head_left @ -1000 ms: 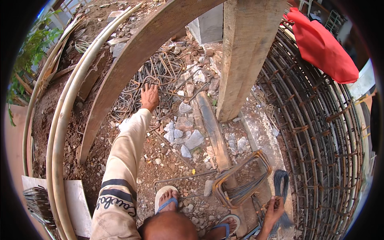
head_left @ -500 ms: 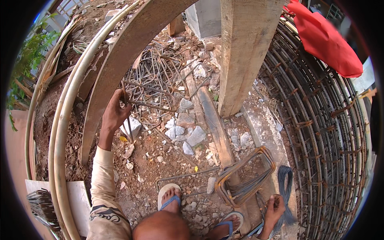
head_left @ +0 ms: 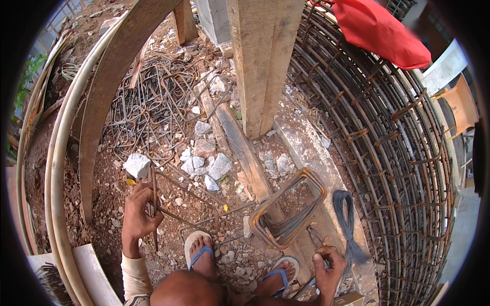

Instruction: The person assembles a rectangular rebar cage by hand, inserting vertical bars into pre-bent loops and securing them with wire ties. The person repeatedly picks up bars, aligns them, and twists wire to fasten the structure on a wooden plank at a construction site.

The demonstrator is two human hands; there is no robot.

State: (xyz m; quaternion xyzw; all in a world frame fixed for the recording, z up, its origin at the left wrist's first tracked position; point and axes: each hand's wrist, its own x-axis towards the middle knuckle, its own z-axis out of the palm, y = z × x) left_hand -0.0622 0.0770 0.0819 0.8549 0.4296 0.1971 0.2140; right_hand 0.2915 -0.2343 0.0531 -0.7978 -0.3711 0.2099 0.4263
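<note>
My left hand (head_left: 140, 217) is closed round a rusty bent steel stirrup (head_left: 176, 217) and holds it over the dirt, left of my feet. Near the lower right, my right hand (head_left: 329, 268) has its thumb and fingers curled together. Just beyond its fingertips lies a dark pair of pincers (head_left: 315, 236); I cannot tell whether the hand grips it. A stack of rectangular stirrups (head_left: 296, 224) leans across a wooden board (head_left: 245, 158) in front of that hand. Right of the stack lies a looped bundle of thin tie wire (head_left: 345, 219).
A heap of loose stirrups (head_left: 148, 97) lies at the far left among white stones (head_left: 137, 166). A wooden post (head_left: 263, 66) stands ahead. Along the right runs a long rebar cage (head_left: 377, 132) with a red cloth (head_left: 380, 33) over it. Curved pipes (head_left: 53, 178) and a plank edge the left.
My left hand has drawn the stirrup nearer to me and lower. The view has shifted, so the surroundings sit further left. My right hand remains near the stirrup stack and tie wire.
</note>
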